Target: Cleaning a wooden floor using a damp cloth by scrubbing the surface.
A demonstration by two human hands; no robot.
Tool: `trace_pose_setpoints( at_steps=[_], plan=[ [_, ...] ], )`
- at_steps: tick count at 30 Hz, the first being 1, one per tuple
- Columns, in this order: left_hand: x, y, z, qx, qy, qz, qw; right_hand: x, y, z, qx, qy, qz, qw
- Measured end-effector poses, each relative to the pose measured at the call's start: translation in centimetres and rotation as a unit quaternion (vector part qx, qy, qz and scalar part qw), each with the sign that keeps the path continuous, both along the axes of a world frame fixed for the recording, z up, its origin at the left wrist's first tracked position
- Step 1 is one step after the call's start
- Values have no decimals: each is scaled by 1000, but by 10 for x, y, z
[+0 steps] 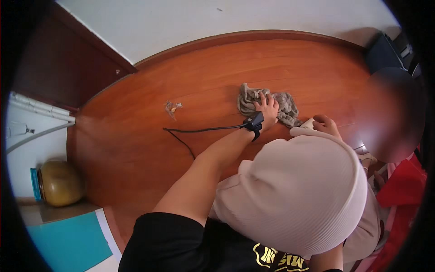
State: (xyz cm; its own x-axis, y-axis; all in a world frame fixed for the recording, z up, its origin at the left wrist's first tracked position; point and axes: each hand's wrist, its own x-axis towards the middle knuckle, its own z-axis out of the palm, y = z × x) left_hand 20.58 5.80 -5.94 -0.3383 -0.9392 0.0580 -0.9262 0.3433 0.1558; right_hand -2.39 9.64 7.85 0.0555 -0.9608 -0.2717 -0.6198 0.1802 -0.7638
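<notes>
My left hand (267,111) presses down on a crumpled grey-brown rag (286,106) on the wooden floor, its fingers spread over the cloth. A black device (253,121) is strapped to that wrist, with a dark cable (206,130) running left from it. My right hand (328,126) shows beyond my bent, beige-clad knee (299,181). Its fingers curl by a small pale thing (308,123) beside the rag; the knee hides the rest, and I cannot make out what the thing is.
Small crumpled litter (172,108) lies on the floor left of the rag. A round amber jar (61,182) stands at the left, near a turquoise panel (70,242). Close at the right is another person in red (403,183). A dark box (385,52) is by the far wall.
</notes>
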Motion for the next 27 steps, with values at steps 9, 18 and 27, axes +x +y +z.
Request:
trace_pose_setpoints(
  at_steps=[9, 18, 27],
  plan=[
    [50, 53, 11, -130, 104, -19, 986, -28, 7, 41, -3, 85, -9, 996],
    [116, 145, 24, -41, 79, -44, 995, 9, 32, 64, 44, 19, -44, 998],
    [198, 232, 28, 50, 12, 137, 989, 13, 38, 36, 41, 15, -4, 999]
  ],
)
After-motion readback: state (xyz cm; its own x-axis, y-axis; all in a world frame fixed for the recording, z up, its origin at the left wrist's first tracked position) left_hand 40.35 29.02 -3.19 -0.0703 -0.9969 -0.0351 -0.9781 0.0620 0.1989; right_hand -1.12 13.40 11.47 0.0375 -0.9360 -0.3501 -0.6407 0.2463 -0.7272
